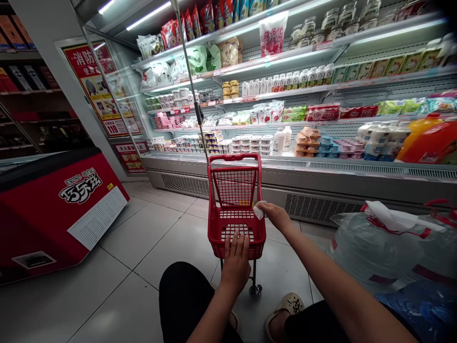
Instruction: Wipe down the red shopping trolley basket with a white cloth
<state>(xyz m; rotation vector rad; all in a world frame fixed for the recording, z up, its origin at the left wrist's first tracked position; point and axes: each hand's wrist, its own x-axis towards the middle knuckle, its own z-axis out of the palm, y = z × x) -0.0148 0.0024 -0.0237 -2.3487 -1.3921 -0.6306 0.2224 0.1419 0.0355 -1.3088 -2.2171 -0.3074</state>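
Note:
A small red shopping cart (235, 174) with a plastic grid basket stands on the floor between my knees, and a thin pole rises from its far left side. My left hand (235, 259) rests at the basket's near rim, fingers stretched out and apart, holding nothing. At the basket's right rim, my right hand (274, 214) is closed on a white wipe (259, 210), which it presses against the red plastic. Whether the wipe is paper or cloth I cannot tell. Part of the near rim is hidden behind my left hand.
A refrigerated display (303, 166) with shelves of packaged goods runs behind the cart. On the left stands a red chest freezer (46, 214). Wrapped water bottles (374, 243) sit on the floor to the right. Tiled floor (157, 228) surrounds the cart.

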